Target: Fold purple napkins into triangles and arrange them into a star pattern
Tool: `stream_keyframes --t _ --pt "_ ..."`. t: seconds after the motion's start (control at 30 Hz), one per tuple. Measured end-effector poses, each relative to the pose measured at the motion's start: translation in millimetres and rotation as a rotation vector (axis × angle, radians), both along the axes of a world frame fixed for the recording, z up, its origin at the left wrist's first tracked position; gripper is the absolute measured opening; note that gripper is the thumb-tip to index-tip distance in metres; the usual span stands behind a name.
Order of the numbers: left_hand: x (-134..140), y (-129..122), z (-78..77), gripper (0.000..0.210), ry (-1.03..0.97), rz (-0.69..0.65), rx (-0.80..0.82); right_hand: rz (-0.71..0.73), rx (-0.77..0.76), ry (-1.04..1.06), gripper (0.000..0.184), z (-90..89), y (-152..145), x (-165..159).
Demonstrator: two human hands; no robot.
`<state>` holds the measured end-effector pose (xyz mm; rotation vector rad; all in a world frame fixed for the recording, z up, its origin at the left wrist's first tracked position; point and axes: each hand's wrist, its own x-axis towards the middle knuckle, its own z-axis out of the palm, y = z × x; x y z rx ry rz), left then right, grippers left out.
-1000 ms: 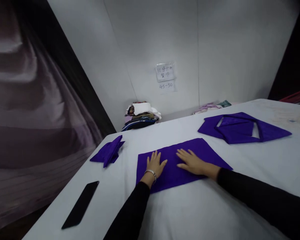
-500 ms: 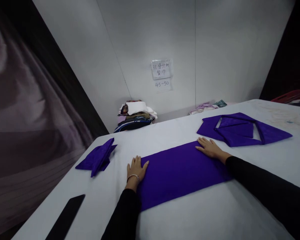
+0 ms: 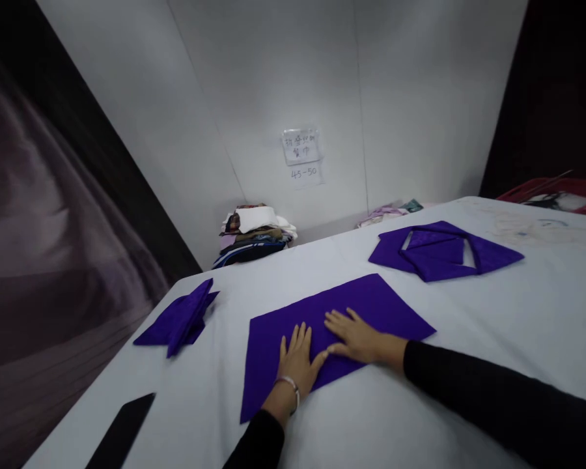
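A purple cloth napkin [image 3: 278, 339] lies flat as a rectangle on the white table [image 3: 361, 423]. My left hand [image 3: 299, 361], with a bracelet at its wrist, rests palm down on the napkin near the middle, fingers spread. Beside it, my right hand [image 3: 356, 337] also lies flat on the cloth, fingers stretched out toward the left. The two thumbs come close together or touch. Neither hand grips anything. The sleeves and hands cover part of the napkin's near edge.
On the left side stands a folded purple napkin [image 3: 188, 319]. Loosely folded purple cloth [image 3: 444, 251] lies at the back right. A black flat object [image 3: 122, 430] is at the left edge. Stacked clothes [image 3: 256, 234] and a red basket [image 3: 557, 189] are beyond the table.
Both hands have moved from the napkin's left and right ends in toward its middle and nearer to me. The camera view has shifted slightly.
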<state>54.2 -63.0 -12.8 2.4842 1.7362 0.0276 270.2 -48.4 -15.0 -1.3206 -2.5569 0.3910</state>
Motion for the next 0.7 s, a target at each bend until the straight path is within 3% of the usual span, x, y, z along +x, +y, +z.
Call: stream_keyframes --t 0.07,0.17,0.27,0.33,0.43,0.5,0.57,0.63,0.7 --pt "-16 -9 -3.0 0.068 0.032 0.044 0.002 0.029 -0.016 0.017 0.073 -3.0 -12 5" --pt "-73 -19 -8.2 0.06 0.124 0.205 -0.002 -0.133 -0.04 -0.011 0.071 -4.3 -17 60" --pt "-132 -26 -11.5 0.051 0.258 0.18 0.045 -0.326 -0.045 -0.061 0.071 -1.2 -20 121" --pt "-144 -29 -8.4 0.055 0.321 0.183 0.054 -0.42 -0.038 -0.083 0.073 3.0 -25 134" --pt "-105 -26 3.5 0.05 0.301 0.205 0.047 -0.384 -0.001 -0.05 0.077 10.1 -35 100" --pt "-59 -22 9.2 0.054 0.207 0.224 0.034 -0.208 0.005 0.014 0.077 13.0 -41 60" --pt "-22 -19 7.9 0.064 0.117 0.114 0.009 -0.062 -0.039 0.044 0.079 13.7 -43 30" --pt "-11 -19 0.5 0.067 0.08 0.045 -0.006 -0.014 -0.075 0.047 0.079 12.8 -44 26" --pt "-30 -21 -8.4 0.065 0.099 0.089 -0.009 -0.083 -0.083 0.03 0.076 10.4 -45 50"
